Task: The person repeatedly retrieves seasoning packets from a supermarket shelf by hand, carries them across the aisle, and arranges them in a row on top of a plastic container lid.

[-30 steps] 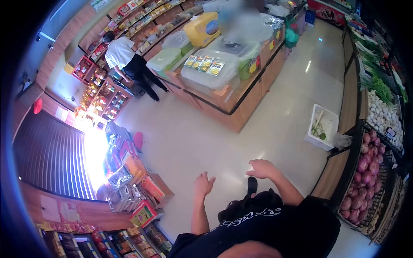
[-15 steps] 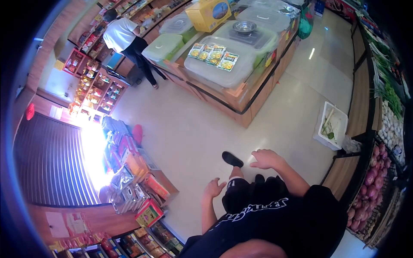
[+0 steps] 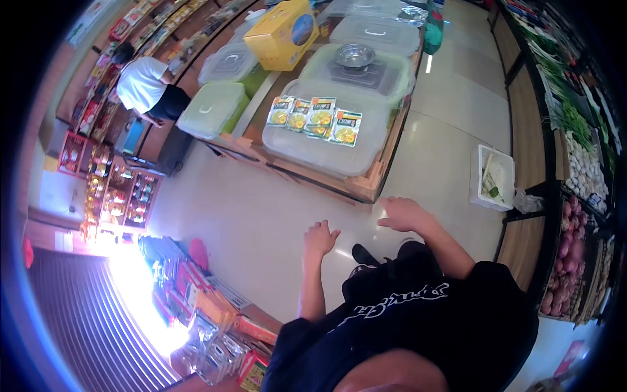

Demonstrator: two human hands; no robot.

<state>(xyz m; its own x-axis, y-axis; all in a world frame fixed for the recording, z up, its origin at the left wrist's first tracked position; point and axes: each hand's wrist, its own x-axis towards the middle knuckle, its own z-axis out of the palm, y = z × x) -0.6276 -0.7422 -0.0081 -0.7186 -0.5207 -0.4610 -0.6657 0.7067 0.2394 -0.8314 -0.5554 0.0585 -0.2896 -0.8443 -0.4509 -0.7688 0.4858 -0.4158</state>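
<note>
My left hand (image 3: 320, 238) is held out over the floor, fingers stretched and thumb apart, holding nothing. Over to its right, my right hand (image 3: 401, 215) is also free, its thumb apart from slightly bent fingers. Nearest to both is the corner of a wooden display stand (image 3: 369, 191). On the stand, a large tub with a clear lid (image 3: 313, 151) bears several flat green-and-white packets (image 3: 346, 127) with yellow pictures. Behind them a shiny metal bowl (image 3: 354, 56) rests on another lidded tub, beside a yellow box (image 3: 277, 36).
A white foam box (image 3: 479, 189) with green scraps sits on the floor at right. Beyond it are shelves with red onions (image 3: 567, 261), garlic (image 3: 584, 171) and leafy greens. Stacked packages (image 3: 215, 307) line the lower left. A person in a white shirt (image 3: 142, 83) stands by the left shelves.
The stand and its packets now appear nearer as I have moved forward. My left hand has risen in view; my right is a little higher. The person at left has leaned toward the shelves.
</note>
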